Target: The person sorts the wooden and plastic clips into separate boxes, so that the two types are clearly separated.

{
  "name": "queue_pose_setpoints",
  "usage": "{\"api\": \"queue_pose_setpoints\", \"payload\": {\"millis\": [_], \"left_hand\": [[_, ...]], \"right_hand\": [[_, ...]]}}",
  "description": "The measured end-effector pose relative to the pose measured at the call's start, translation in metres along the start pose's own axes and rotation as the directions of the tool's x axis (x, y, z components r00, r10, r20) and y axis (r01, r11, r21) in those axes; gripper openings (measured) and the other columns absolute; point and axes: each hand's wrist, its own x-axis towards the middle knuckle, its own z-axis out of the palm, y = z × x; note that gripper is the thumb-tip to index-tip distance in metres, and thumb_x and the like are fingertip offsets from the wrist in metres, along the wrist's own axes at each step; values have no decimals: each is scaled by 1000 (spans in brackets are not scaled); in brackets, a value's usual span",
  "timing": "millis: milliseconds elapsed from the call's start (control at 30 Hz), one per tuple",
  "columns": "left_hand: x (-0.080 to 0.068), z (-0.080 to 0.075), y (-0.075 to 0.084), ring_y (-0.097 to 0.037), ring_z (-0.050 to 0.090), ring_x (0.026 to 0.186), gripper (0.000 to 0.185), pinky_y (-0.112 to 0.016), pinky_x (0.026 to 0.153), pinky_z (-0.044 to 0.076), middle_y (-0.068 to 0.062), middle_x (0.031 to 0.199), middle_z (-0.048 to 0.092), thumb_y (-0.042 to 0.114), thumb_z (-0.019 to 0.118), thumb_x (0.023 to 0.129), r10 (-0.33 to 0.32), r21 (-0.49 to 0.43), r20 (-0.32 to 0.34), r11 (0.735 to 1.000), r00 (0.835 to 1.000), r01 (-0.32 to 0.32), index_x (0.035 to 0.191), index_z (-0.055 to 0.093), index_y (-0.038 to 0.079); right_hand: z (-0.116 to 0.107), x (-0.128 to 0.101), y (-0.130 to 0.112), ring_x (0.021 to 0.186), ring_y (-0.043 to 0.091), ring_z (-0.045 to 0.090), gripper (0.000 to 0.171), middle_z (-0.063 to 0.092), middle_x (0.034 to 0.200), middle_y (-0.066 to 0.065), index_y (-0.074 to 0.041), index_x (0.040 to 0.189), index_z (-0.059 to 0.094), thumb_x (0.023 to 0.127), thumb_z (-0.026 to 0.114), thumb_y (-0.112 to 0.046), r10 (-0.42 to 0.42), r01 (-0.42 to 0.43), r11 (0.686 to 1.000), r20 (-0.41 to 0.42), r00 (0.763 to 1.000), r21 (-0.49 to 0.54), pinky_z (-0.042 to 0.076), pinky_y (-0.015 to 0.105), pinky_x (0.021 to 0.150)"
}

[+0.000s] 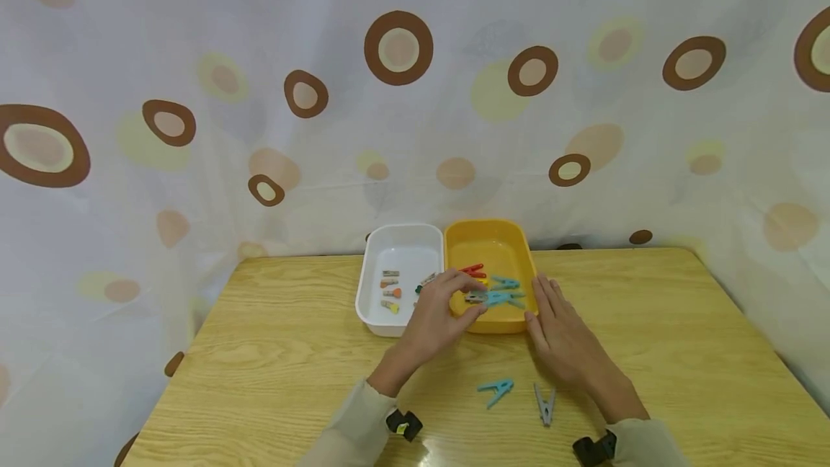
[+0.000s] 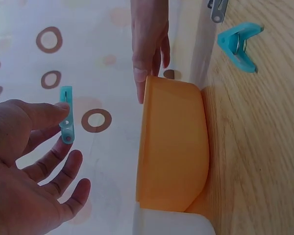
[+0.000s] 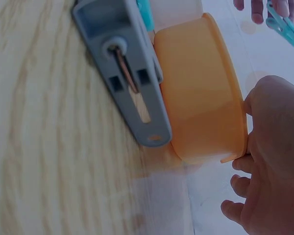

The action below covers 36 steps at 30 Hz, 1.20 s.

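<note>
My left hand [image 1: 436,314] pinches a light blue clothespin [image 2: 67,125] between thumb and fingertips, raised above the yellow tray [image 1: 515,326]. With fingers nearly straight, my right hand [image 1: 570,343] rests against the tray's right side, its thumb at the front corner of the rim. Inside the tray lie a red clothespin [image 1: 475,273], another blue clothespin [image 1: 505,282] and other pieces partly hidden by the left hand. On the table in front are a blue clothespin [image 1: 498,389] and a grey clothespin [image 1: 545,405], both lying on their sides.
Touching the yellow tray on its left is a white tray [image 1: 364,294] with several small wooden clips [image 1: 392,293] in it. Both trays stand at the back edge of the wooden table [image 1: 279,366], close to a patterned curtain [image 1: 415,128].
</note>
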Motion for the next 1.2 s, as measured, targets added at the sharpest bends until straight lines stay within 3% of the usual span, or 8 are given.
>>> {"api": "queue_pose_setpoints", "payload": {"millis": [333,600,800,1200], "left_hand": [[30,2,-13,-19,66,99,20,-27,89,53,-6,109,67,12,79,92,-32,-52,32,998,999,33,111,73,5],[50,6,-25,-21,65,99,21,-27,89,53,-8,109,69,14,78,94,-8,19,20,1000,1000,7,112,73,4],[65,12,-33,-21,64,101,20,-26,89,52,-8,111,69,17,76,96,-57,35,55,998,997,55,113,74,7],[83,21,-52,-20,63,102,21,-25,90,52,-5,111,69,19,75,96,-94,112,108,990,990,82,114,74,9]], "right_hand": [[-1,0,-1,154,46,13,65,14,167,27,6,161,13,113,33,-34,-6,6,1000,-1,1000,12,24,65,117],[0,0,-1,154,45,13,65,15,167,27,6,161,14,113,34,-33,-14,14,1000,1,1000,15,24,64,117],[0,1,0,152,47,17,64,17,166,28,8,160,16,113,34,-32,-25,25,1000,-16,1000,10,27,66,115],[0,3,0,153,47,14,65,15,167,27,8,160,15,113,33,-32,-19,19,1000,-8,1000,7,24,65,117]]}}
